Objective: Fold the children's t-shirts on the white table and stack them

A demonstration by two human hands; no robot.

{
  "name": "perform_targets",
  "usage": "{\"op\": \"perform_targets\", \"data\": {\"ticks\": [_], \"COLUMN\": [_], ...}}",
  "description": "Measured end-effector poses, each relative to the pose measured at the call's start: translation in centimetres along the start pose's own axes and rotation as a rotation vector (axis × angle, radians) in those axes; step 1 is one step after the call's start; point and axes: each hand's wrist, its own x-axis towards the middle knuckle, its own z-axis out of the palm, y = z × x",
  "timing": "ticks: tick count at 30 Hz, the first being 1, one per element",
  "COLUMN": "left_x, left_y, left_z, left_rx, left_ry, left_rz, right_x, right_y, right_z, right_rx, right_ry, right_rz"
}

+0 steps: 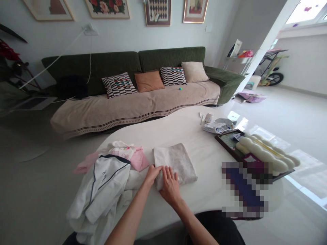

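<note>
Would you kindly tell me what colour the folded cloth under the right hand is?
Folded cloth: pale grey, best seen in the head view.

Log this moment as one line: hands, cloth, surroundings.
left hand: at folded grey cloth, left edge | right hand: flat on cloth | cloth's left: white navy-trimmed garment, pink clothing | right: tray
</note>
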Motion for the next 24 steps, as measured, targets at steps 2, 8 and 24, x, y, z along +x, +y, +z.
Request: {"op": "perform_targets", "data": {"ticks": [2, 8, 24], "left_x": [-0.7, -2.5, -1.9], "left_y": [0.3, -0.3, -1.7], "left_z": [-0.8, -3.0, 2.2], "left_rx": [-0.098, -0.761, -0.786], "left_ry": [-0.13, -0.128, -0.158], "left_rz": [-0.033, -0.142, -0.182], "right_x": [0.1, 1.9, -5.1], "right_y": [0.1, 1.3, 12.6], "right_z": [-0.1, -3.7, -4.7], "right_rx": [0.119, 1.203, 1.587], "right_ry": [0.074, 0.145, 0.092], "right_rz": [0.019, 0.124, 0.603]}}
